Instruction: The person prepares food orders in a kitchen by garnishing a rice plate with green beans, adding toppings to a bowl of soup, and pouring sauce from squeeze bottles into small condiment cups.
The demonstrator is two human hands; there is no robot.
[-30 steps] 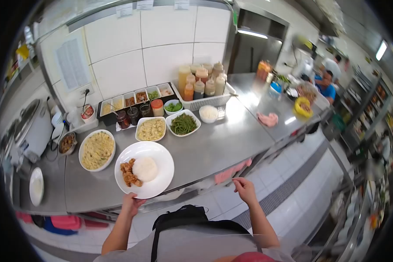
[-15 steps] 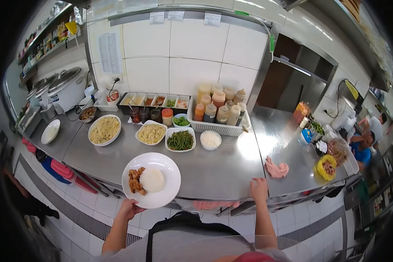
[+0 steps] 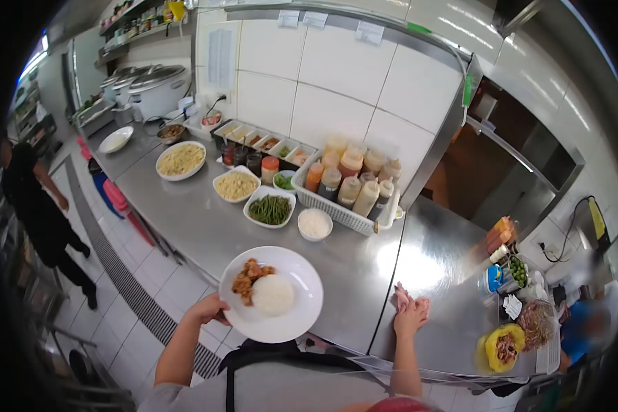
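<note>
My left hand [image 3: 210,309] grips the rim of a white plate [image 3: 307,302] at its lower left. A mound of white rice [image 3: 273,295] and browned pieces of meat [image 3: 248,278] lie on the plate. Over at the right, my right hand [image 3: 411,317] is on a pink cloth [image 3: 401,296] on the steel counter [image 3: 350,288], its fingers pressed together around part of the cloth. Behind the plate stand a dish of green beans [image 3: 269,209], a bowl of white grains [image 3: 315,224] and a dish of pale yellow food [image 3: 236,185].
A white basket [image 3: 336,210] of squeeze bottles stands near the tiled wall. A larger yellow dish [image 3: 180,161] sits farther left. Yellow-rimmed container [image 3: 505,347] and a person in blue [image 3: 584,333] are at right. Another person in black [image 3: 38,199] walks at left.
My right hand has moved from beyond the counter edge onto the pink cloth. My left hand still holds the plate, now nearer the cloth. The camera view has turned.
</note>
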